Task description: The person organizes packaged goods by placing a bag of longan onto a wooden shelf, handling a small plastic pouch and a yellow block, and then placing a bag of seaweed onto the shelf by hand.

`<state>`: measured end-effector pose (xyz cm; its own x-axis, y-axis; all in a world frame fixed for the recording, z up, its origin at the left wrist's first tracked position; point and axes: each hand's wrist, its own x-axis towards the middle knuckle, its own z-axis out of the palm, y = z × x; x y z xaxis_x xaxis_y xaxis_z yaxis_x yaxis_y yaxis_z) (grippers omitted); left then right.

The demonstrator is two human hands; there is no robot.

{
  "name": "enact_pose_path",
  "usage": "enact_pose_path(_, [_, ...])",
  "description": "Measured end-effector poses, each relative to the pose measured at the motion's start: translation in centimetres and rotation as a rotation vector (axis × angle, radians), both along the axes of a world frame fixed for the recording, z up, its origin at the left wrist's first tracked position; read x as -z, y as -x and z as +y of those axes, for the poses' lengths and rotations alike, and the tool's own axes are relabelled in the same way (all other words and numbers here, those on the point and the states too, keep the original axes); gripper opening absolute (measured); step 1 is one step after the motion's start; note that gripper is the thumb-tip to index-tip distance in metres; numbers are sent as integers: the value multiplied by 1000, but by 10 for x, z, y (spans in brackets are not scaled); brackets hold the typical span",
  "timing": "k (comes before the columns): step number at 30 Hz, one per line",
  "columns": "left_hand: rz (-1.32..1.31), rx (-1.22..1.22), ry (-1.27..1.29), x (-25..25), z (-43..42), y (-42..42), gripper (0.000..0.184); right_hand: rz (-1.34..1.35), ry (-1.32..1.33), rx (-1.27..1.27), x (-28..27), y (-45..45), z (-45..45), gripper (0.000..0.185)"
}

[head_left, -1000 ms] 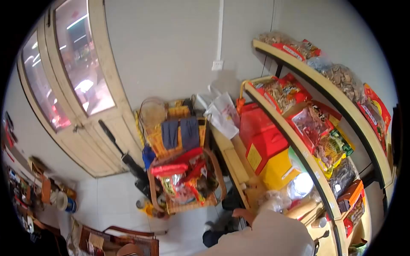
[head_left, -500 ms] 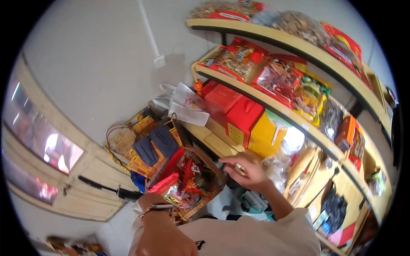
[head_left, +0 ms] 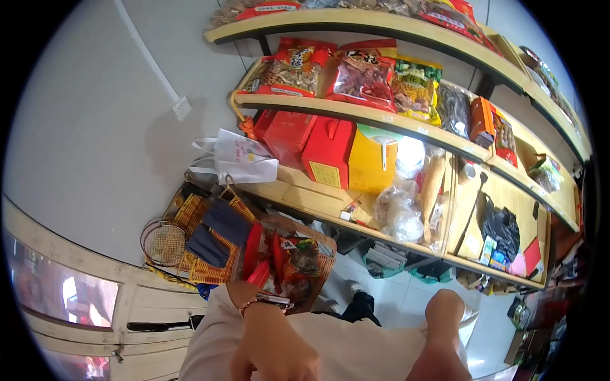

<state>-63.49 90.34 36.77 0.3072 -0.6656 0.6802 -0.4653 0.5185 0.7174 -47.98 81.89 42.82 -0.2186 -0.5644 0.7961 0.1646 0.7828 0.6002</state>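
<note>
My left hand [head_left: 276, 349] is low in the head view, in front of my white shirt [head_left: 356, 333]. A bead bracelet and a watch [head_left: 274, 300] circle its wrist. Its fingers bend down past the bottom edge, so what they hold, if anything, is hidden. On the other side, my right arm is folded back toward my body. Only part of my right hand [head_left: 438, 365] shows at the bottom edge, its fingers out of sight. Beyond the left wrist stands a wicker basket [head_left: 325, 267] with red food packets [head_left: 276, 254] in it.
Shelves [head_left: 298, 101] carry bagged dried goods, red boxes [head_left: 327, 152] and a yellow box [head_left: 372, 162]. A white bag [head_left: 244, 159] stands at the lower shelf's left end. Rackets [head_left: 164, 242] and dark cloth [head_left: 219, 232] lie by the basket. A door [head_left: 159, 298] is at left.
My right hand has drawn back from the lower shelf to my body; it held a small whitish thing before. My left hand has moved right. The view has turned right.
</note>
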Motion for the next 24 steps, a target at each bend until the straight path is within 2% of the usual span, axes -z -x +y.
enact_pose_path(1, [3, 16, 7, -3, 1, -1, 33, 3, 7, 16, 0, 4, -5, 16])
enact_pose_path(3, [-27, -77, 101, -11, 4, -9, 21, -23, -280, 248, 3, 11, -17, 15])
enact_pose_path(4, [-16, -57, 121, -8, 2, -10, 21, -19, -258, 270, 4, 15, -23, 15])
enact_pose_path(6, [41, 54, 113, 4, -1, -13, 25, -116, -373, 290, 7, 20, -33, 10])
enact_pose_path(7, [47, 77, 127, 9, -4, -17, 25, -118, -357, 314, 11, 20, -37, 10])
enact_pose_path(9, [4, 86, 131, 16, -10, -21, 29, -91, -137, 292, 19, 20, -42, 9])
enact_pose_path(10, [116, 191, 55, 17, -10, -22, 33, -75, -125, 342, 21, 18, -40, 4])
enact_pose_path(11, [124, 222, 65, 21, -11, -22, 33, -134, -112, 310, 34, 9, -43, 44])
enact_pose_path(12, [148, 184, 78, 29, -10, -23, 28, -40, 107, 383, 59, 3, -52, 29])
enact_pose_path(13, [171, 146, 88, 38, -9, -23, 23, 104, 396, 556, 79, 1, -64, 25])
enact_pose_path(14, [289, 127, 92, 48, -7, -22, 27, 219, 684, 771, 99, -2, -76, 22])
enact_pose_path(16, [494, -89, -3, 79, -4, -22, 26, 461, 871, 1008, 148, -22, -63, 29])
enact_pose_path(17, [559, -317, -106, 99, -4, -25, 26, 562, 979, 1126, 172, -32, -56, 36])
enact_pose_path(18, [619, -546, -213, 118, -6, -30, 27, 637, 1167, 1075, 205, -44, -56, 33])
enact_pose_path(20, [3, -1467, -848, 153, -27, -38, 27, 691, 1423, 1294, 272, -55, -75, 29])
enact_pose_path(21, [2, -1447, -848, 180, -27, -37, 27, 708, 1427, 1307, 298, -53, -87, 29])
enact_pose_path(23, [44, -1168, -1055, 230, -30, -39, 36, 761, 1696, 1370, 340, -46, -113, 25])
enact_pose_path(24, [447, -990, -842, 229, -40, -44, 41, 824, 1766, 1369, 350, -39, -122, 24])
